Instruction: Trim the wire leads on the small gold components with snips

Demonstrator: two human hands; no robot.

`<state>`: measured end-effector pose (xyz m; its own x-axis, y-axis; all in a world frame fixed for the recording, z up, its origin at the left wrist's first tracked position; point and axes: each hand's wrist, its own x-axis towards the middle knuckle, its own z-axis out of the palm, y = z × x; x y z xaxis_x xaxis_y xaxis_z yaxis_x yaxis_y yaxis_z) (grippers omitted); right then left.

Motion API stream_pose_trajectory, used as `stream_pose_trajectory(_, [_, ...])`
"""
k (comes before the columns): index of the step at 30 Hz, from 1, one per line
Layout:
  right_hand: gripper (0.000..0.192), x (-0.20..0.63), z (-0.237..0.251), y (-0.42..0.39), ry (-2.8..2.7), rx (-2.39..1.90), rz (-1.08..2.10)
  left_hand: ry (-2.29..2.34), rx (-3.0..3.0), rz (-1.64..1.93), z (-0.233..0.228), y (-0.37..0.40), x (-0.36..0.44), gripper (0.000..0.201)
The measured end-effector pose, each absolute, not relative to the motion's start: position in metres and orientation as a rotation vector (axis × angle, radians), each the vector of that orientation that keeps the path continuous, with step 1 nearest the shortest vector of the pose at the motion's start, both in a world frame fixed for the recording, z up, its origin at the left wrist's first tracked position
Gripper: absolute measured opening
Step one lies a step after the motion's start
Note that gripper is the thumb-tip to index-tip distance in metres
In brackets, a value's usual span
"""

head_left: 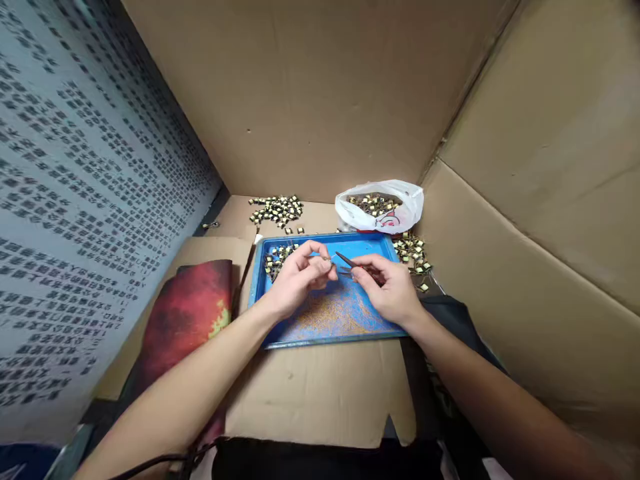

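Over the blue tray (327, 343), my left hand (305, 270) is closed in a pinch on a small wire-ended part (333, 257), mostly hidden by the fingertips. My right hand (387, 287) grips dark tweezers (345, 259), whose two tips point left, apart from each other and close to my left fingertips. Small black-and-yellow components (275, 260) with thin wires are heaped at the tray's left end, beside my left hand. Copper-coloured wire clippings (335, 315) litter the tray floor under both hands.
Behind the tray are a loose component pile (277, 210) and a white plastic bag (410, 203) full of components. More components (413, 250) lie to the right. A red patterned cloth (190, 307) sits at the left. Cardboard walls (320, 100) enclose the back and right; a printed sheet (90, 200) covers the left.
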<state>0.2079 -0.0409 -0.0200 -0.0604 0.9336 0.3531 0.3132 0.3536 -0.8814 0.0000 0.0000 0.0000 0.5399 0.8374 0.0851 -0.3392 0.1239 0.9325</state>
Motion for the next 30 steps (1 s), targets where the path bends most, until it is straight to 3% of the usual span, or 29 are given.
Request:
stream_pose_trajectory(13, [0.021, 0.214, -0.013, -0.033, -1.376, -1.211, 0.648, 0.51, 1.189, 1.08, 0.022, -0.009, -0.007, 0.026])
stream_pose_trajectory(17, [0.018, 0.21, -0.013, -0.037, -1.538, -1.171, 0.704, 0.533, 1.186, 1.031, 0.017, -0.007, -0.006, 0.029])
stream_pose_trajectory(24, [0.018, 0.21, -0.015, -0.038, -1.996, -1.276, 0.394, 0.533, 1.219, 1.021, 0.005, -0.005, -0.003, 0.025])
stream_pose_trajectory(30, [0.018, 0.206, -0.015, -0.039, -2.231, -1.255, 0.419, 0.561, 1.247, 1.037, 0.002, -0.005, -0.003, 0.03])
